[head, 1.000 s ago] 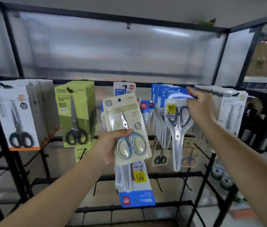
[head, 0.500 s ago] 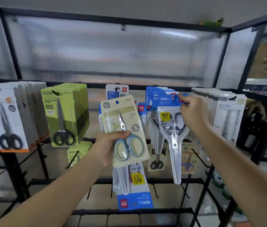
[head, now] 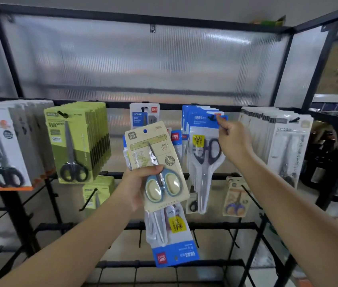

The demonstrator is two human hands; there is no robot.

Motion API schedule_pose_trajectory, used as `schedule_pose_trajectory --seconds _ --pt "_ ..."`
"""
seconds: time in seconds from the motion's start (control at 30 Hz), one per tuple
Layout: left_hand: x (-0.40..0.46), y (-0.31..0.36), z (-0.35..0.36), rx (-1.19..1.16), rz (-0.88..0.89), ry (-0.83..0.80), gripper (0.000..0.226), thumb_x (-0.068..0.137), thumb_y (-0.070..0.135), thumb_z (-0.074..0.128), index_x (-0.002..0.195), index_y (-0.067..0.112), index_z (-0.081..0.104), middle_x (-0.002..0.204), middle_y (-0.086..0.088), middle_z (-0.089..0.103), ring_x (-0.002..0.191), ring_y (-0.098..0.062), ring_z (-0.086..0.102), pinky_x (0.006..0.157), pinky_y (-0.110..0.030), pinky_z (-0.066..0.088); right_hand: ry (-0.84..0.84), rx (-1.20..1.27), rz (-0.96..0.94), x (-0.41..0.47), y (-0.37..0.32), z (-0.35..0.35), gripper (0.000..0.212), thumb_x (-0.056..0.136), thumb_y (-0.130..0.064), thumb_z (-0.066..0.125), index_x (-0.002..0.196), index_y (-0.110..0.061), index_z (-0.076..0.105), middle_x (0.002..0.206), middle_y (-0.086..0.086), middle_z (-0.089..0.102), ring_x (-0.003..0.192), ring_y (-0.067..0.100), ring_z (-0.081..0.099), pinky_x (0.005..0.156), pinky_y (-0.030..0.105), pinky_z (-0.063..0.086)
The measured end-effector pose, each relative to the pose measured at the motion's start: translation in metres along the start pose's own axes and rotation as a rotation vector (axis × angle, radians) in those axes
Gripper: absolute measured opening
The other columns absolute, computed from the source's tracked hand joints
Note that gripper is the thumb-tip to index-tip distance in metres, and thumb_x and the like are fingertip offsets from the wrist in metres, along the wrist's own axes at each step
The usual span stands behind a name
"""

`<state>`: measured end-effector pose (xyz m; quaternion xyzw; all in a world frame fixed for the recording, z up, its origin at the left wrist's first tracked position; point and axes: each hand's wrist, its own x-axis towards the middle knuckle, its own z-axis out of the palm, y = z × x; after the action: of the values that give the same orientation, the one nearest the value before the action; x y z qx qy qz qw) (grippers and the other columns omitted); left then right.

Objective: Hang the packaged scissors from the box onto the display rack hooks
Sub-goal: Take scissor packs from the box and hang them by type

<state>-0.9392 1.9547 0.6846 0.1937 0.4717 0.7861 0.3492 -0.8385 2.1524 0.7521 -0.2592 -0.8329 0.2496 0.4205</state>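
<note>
My left hand (head: 138,186) grips a stack of scissor packs in front of the rack. A cream card with blue-handled scissors (head: 155,162) is on top. Under it a blue-carded pack (head: 172,239) hangs upside down. My right hand (head: 231,139) pinches the top corner of a blue-carded pack of grey scissors (head: 204,162), whose hole sits at a black hook (head: 211,117) in front of a row of like packs.
Black wire display rack (head: 184,175) with a ribbed plastic back panel. White packs (head: 4,150) and green packs (head: 75,141) hang at left, white packs (head: 288,146) at right. Bare hooks (head: 89,198) stick out on the lower rows. Dark bottles (head: 329,172) stand far right.
My right hand has lifted along the blue card's top edge toward the hook. My left hand with its stack has stayed about where it was. The view has shifted a little.
</note>
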Motion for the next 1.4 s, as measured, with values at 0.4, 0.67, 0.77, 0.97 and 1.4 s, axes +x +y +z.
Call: schedule_pose_trajectory --seconds 0.4,0.67,0.77,0.97,1.4 --pt "0.005 0.005 -0.016 0.014 -0.030 -0.116 0.008 0.061 0.006 0.069 0.065 0.011 0.074 0.066 -0.007 0.070 0.056 -0.020 0.067 0.051 -0.027 0.054 -0.536 0.690 0.378 -0.068 -0.019 0.041 0.022 0.096 -0.025 0.050 0.102 -0.013 0.066 0.100 0.008 0.070 0.098 0.025 0.064 0.091 0.040 0.050" --pt "0.003 0.007 -0.013 0.017 0.008 -0.157 0.018 0.066 0.008 0.061 0.083 0.005 0.065 0.066 -0.007 0.070 0.056 -0.019 0.068 0.049 -0.026 0.053 -0.412 0.950 0.337 -0.072 -0.028 0.047 0.022 0.091 -0.021 0.057 0.102 -0.003 0.065 0.097 0.015 0.071 0.084 0.028 0.068 0.071 0.037 0.057" --pt "0.003 0.005 -0.016 0.004 0.007 -0.142 0.020 0.064 0.009 0.063 0.084 0.006 0.064 0.067 -0.007 0.071 0.057 -0.020 0.068 0.049 -0.027 0.054 -0.347 0.928 0.273 -0.074 -0.029 0.047 0.017 0.091 -0.016 0.056 0.099 -0.004 0.064 0.092 0.015 0.070 0.078 0.024 0.068 0.068 0.036 0.057" --pt "0.006 0.003 -0.030 -0.037 0.004 -0.074 0.019 0.065 0.009 0.063 0.084 0.009 0.065 0.068 -0.007 0.071 0.057 -0.020 0.069 0.049 -0.030 0.055 -0.059 0.652 0.070 -0.073 -0.016 0.033 0.014 0.090 -0.007 0.056 0.098 -0.019 0.057 0.090 0.002 0.066 0.072 0.002 0.064 0.067 0.020 0.055" --pt "0.009 -0.001 -0.023 -0.011 -0.031 -0.082 0.038 0.064 0.004 0.065 0.102 0.004 0.063 0.077 -0.011 0.072 0.064 -0.024 0.070 0.053 -0.033 0.056 0.023 0.220 -0.080 -0.031 -0.003 0.001 0.054 0.096 -0.005 0.045 0.145 -0.019 0.030 0.122 0.002 0.049 0.109 0.014 0.046 0.065 -0.015 0.020"
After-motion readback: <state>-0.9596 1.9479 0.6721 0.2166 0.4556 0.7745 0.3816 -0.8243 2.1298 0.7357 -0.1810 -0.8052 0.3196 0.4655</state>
